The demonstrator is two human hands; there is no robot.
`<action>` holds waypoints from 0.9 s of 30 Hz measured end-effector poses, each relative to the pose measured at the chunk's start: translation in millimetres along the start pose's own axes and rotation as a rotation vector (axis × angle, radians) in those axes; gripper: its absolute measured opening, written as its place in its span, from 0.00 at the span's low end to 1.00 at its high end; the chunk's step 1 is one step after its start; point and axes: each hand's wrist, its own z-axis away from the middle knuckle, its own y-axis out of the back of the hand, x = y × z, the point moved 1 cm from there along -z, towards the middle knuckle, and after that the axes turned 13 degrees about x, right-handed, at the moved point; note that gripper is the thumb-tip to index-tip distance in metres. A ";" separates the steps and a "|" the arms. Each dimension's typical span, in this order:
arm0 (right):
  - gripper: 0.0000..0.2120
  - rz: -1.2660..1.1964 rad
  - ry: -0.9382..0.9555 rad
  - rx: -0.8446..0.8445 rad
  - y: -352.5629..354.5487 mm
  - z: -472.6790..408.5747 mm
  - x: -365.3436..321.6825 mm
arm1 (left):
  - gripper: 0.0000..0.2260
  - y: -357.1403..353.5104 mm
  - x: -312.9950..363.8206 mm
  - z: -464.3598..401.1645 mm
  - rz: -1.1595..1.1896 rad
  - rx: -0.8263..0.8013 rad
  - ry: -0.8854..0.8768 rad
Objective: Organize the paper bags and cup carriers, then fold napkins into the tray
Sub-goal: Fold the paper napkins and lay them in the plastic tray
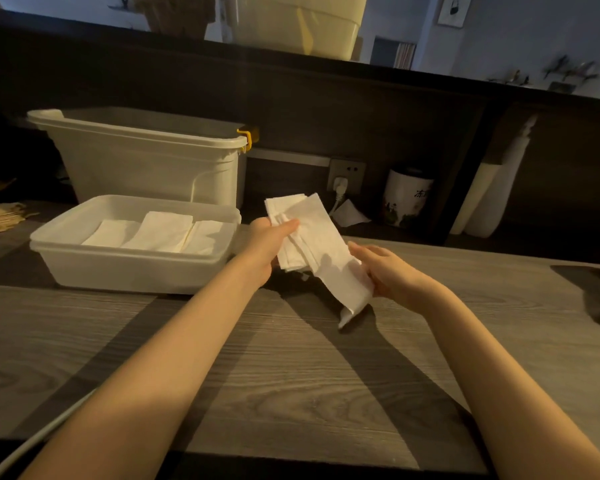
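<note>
Napkins [312, 237], a thin limp sheaf held above the counter [291, 358] just right of the tray [84, 268], weigh nothing and crease easily, so my left hand [267, 244] pinches their upper edge while my right hand [385, 271] closes lightly around the trailing lower end.

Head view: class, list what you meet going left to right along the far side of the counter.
Paper bags → tray → left hand → napkins → right hand → jar.
</note>
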 end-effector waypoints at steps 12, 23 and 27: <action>0.16 -0.264 -0.097 -0.222 19.3 5.2 4.0 | 0.09 10.5 -2.2 -11.8 0.117 0.101 0.057; 0.18 -0.403 -0.018 -0.438 27.8 11.7 -0.4 | 0.10 11.8 -4.7 -13.2 0.057 0.103 0.061; 0.21 -0.292 0.040 -0.502 27.4 9.6 -2.0 | 0.09 13.1 -5.1 -11.3 -0.002 0.080 0.063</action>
